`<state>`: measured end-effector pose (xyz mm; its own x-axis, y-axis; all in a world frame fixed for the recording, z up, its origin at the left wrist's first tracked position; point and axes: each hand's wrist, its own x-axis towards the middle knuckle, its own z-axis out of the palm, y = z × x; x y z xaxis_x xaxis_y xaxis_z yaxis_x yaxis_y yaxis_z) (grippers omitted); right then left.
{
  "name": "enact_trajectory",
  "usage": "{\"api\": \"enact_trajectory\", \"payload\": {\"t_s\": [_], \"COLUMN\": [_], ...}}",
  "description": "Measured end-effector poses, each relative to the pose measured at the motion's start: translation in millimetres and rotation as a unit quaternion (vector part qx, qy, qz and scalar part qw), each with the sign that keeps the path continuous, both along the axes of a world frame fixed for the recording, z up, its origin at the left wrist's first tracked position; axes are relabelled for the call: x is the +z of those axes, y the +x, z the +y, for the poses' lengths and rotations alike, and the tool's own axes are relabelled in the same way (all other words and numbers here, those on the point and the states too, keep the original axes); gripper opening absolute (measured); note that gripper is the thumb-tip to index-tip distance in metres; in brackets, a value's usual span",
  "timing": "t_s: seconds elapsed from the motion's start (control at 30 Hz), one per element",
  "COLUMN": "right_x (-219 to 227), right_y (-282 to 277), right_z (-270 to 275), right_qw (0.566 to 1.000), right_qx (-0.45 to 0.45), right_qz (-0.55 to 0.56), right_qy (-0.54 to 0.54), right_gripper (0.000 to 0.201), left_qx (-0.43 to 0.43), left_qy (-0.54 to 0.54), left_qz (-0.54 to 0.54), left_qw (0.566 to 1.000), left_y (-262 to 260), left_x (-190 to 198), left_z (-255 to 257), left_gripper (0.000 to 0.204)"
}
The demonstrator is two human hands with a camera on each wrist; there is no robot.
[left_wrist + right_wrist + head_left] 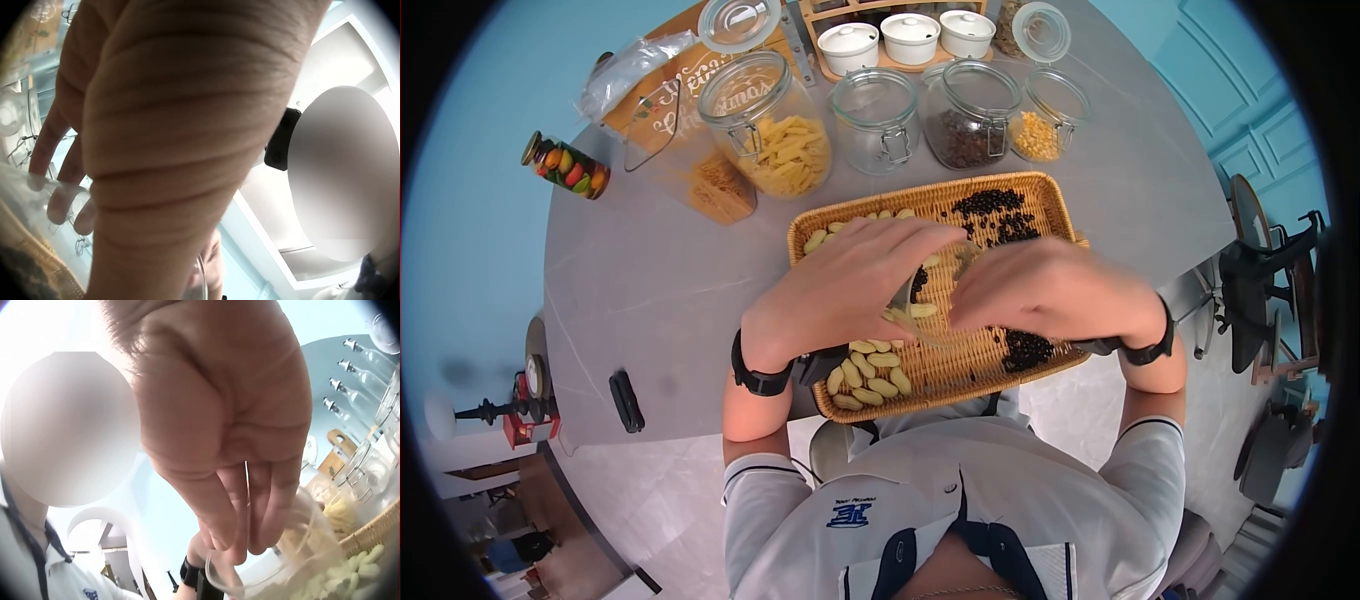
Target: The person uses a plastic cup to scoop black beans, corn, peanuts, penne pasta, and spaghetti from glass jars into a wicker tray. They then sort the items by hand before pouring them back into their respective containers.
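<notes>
A shallow wicker tray [1052,190] lies before me, with peanuts in their shells [870,375] on its left side and black beans [1028,350] on its right. Over its middle my left hand [855,275] holds a clear cup [300,550], its fingers curved round the wall. My right hand [1050,290] hangs at the cup's mouth, fingers pointing down and gathered with the thumb just inside the rim. I cannot tell whether anything sits between those fingertips. More peanuts show through and behind the cup in the right wrist view.
Behind the tray stand lidded glass jars: one of penne pasta [790,155], a clear one [875,125], one of dark dried pieces [968,135] and one of yellow kernels [1038,135]. A spaghetti container [722,188] leans left. A black object [627,400] lies near the left table edge.
</notes>
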<state>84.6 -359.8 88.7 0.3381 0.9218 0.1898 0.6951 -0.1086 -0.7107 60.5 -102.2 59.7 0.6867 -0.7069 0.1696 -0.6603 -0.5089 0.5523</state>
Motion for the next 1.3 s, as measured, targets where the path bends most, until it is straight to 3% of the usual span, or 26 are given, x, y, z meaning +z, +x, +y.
{"api": "enact_trajectory", "payload": {"t_s": [0.07, 0.13, 0.17, 0.27, 0.3, 0.43, 0.83, 1.03, 1.13, 1.3], "right_x": [0.8, -11.4, -21.2, -69.7, -74.2, -76.0, -91.8, -90.6, -69.8, -35.0], "right_y": [9.4, 20.6, 28.1, 32.9, 27.9, 12.5, 20.4, 36.6, 39.8, 32.2], "right_z": [-18.9, -36.5, -44.7, -60.8, -60.9, -46.7, -49.9, -58.8, -55.4, -49.5], "right_qw": [0.997, 0.98, 0.965, 0.946, 0.933, 0.916, 0.959, 0.973, 0.937, 0.941], "right_qx": [-0.072, -0.188, -0.233, -0.232, -0.224, -0.19, -0.154, -0.164, -0.244, -0.231], "right_qz": [0.037, 0.055, 0.081, -0.077, -0.084, -0.105, -0.021, -0.034, 0.152, 0.224], "right_qy": [0.014, -0.032, -0.093, -0.211, -0.268, -0.336, -0.236, -0.161, -0.2, -0.102], "right_gripper": [0.011, 0.011, 0.021, 0.034, 0.046, 0.055, 0.02, 0.016, 0.018, 0.017], "left_qx": [0.0, 0.001, 0.001, 0.003, 0.004, 0.002, -0.018, -0.031, -0.031, -0.009], "left_qy": [0.006, 0.009, 0.009, 0.019, 0.024, 0.019, 0.029, 0.019, 0.017, 0.031], "left_qz": [0.0, -0.001, -0.001, 0.004, 0.006, 0.021, 0.027, 0.01, 0.007, 0.043], "left_qw": [1.0, 1.0, 1.0, 1.0, 1.0, 1.0, 0.999, 0.999, 0.999, 0.999], "left_y": [-0.2, -0.6, -0.7, -0.4, -0.2, -0.6, -1.1, -3.4, -2.5, -0.2], "left_x": [0.5, 2.3, 3.4, 3.9, 3.8, 2.3, 3.7, 6.0, 4.3, 3.0], "left_z": [0.9, 1.6, 1.6, 0.0, -0.6, -0.7, -0.6, -0.7, -0.3, 1.2], "left_gripper": [0.095, 0.096, 0.097, 0.099, 0.1, 0.103, 0.1, 0.098, 0.098, 0.1]}}
